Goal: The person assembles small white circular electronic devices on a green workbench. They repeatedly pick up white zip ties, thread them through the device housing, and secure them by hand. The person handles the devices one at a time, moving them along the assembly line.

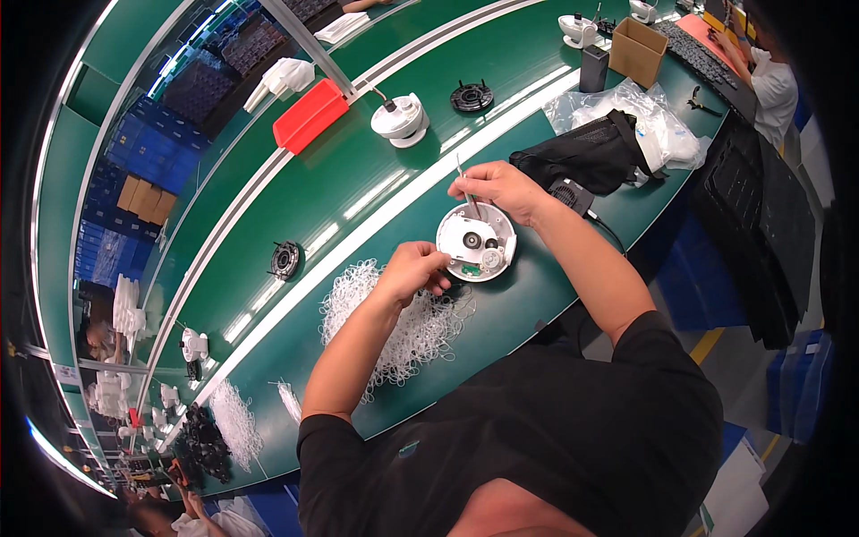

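A round white plastic housing [454,234] is in front of me, its inside facing up. In it are a dark round hub, a smaller black wheel, a pale disc-shaped part and a piece of green circuit board. My left hand [417,270] grips the housing's lower left rim between thumb and fingers. Over the far rim, my right hand [501,190] pinches thin wires [474,204] that come up out of the housing. A slim pale end sticks up past those fingers. Left of the housing, partly behind my left hand, lies a tangled heap of thin white loops [394,345].
Beyond stand a white fan-like unit [400,121], a black ring-shaped part [472,97] and a red bin [310,116]. Another black part [284,259] lies to the left. At right are a black mesh bag [582,152], clear plastic bags [667,134] and a cardboard box [637,52]. Other people work at both ends.
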`<state>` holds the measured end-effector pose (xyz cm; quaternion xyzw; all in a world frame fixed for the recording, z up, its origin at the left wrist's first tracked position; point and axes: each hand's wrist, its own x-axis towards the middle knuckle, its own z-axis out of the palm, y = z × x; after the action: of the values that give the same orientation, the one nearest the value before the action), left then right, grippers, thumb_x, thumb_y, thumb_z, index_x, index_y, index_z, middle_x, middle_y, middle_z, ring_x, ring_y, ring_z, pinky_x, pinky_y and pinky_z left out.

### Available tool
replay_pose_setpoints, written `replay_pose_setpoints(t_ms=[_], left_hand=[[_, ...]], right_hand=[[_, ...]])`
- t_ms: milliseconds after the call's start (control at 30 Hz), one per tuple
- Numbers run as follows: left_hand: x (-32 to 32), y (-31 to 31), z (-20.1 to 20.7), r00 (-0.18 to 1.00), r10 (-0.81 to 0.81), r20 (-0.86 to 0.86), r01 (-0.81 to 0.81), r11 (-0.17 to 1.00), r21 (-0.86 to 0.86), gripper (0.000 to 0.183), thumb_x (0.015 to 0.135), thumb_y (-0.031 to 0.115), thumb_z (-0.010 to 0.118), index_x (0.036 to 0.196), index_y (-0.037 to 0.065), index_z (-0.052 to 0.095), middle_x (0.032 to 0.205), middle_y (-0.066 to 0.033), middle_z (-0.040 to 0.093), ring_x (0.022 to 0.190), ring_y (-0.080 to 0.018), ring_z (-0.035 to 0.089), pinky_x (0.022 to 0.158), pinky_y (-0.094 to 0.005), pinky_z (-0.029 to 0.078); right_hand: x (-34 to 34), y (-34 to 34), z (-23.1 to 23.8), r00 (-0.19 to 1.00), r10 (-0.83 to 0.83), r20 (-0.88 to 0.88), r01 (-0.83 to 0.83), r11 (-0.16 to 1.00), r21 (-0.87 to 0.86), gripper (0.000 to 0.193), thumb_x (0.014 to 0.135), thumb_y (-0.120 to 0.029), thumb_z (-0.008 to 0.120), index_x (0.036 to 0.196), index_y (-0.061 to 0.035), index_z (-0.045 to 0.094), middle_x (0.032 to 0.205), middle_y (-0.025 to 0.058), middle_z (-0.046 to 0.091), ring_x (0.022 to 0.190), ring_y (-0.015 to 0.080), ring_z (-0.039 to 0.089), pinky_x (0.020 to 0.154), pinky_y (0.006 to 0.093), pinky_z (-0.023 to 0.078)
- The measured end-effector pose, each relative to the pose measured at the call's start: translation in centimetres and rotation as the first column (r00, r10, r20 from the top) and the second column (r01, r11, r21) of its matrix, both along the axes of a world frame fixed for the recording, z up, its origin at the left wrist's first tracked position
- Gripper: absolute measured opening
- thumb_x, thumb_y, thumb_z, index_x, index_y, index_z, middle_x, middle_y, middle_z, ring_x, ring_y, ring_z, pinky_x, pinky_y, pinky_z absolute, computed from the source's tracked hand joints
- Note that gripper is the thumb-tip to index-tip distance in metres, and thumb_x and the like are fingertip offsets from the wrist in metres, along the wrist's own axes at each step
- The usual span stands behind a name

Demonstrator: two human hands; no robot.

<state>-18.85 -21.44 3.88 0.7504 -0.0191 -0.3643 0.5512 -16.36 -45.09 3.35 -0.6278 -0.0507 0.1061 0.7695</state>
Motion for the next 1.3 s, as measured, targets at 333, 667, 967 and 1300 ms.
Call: replay_pose_setpoints(t_ms=[333, 667, 967, 1300], left_hand=[[2.0, 1.0, -0.2, 0.973, 0.115, 0.201, -0.089, 0.987, -0.133, 0.023, 0.094, 0.018, 0.066, 0.109, 0.000, 0.064, 0.093, -0.0063, 0.070, 0.070, -0.0118, 0.064, 0.062, -0.0260, 0.053], [4.5, -1.6, -0.3, 0.855, 0.399, 0.330, -0.213, 0.852, -0.478, 0.017, 0.091, 0.006, 0.068, 0.106, 0.000, 0.065, 0.093, -0.0063, 0.068, 0.075, -0.0117, 0.062, 0.064, -0.0258, 0.050], [4.9, -2.7, -0.3, 0.878, 0.389, 0.278, -0.169, 0.796, -0.581, 0.021, 0.086, 0.002, 0.072, 0.106, -0.002, 0.066, 0.092, -0.0045, 0.069, 0.074, -0.0101, 0.062, 0.063, -0.0240, 0.048], [4.8, -4.0, -1.5, 0.853, 0.232, 0.467, -0.119, 0.958, -0.259, 0.011, 0.087, 0.004, 0.073, 0.097, 0.000, 0.070, 0.086, -0.0044, 0.071, 0.074, -0.0097, 0.063, 0.068, -0.0233, 0.051]], right_hand=[[1.0, -1.3, 0.4, 0.948, 0.173, 0.267, 0.051, 0.747, -0.663, 0.024, 0.094, -0.020, 0.061, 0.100, 0.0010, 0.069, 0.074, 0.0088, 0.068, 0.067, 0.0164, 0.062, 0.065, 0.0319, 0.047], [0.6, -0.1, 1.4, 0.950, 0.165, 0.265, 0.061, 0.734, -0.676, 0.027, 0.091, -0.015, 0.056, 0.109, -0.0003, 0.069, 0.086, 0.0186, 0.070, 0.083, 0.0316, 0.069, 0.078, 0.0394, 0.052], [0.5, 0.1, 2.0, 0.952, 0.173, 0.252, 0.051, 0.723, -0.689, 0.025, 0.089, -0.015, 0.058, 0.106, 0.0000, 0.070, 0.083, 0.0166, 0.071, 0.079, 0.0285, 0.070, 0.075, 0.0381, 0.052], [0.3, -0.3, 1.0, 0.950, 0.107, 0.293, 0.051, 0.874, -0.484, 0.020, 0.087, -0.014, 0.064, 0.101, 0.0000, 0.070, 0.082, 0.0123, 0.071, 0.074, 0.0210, 0.067, 0.070, 0.0362, 0.052]])
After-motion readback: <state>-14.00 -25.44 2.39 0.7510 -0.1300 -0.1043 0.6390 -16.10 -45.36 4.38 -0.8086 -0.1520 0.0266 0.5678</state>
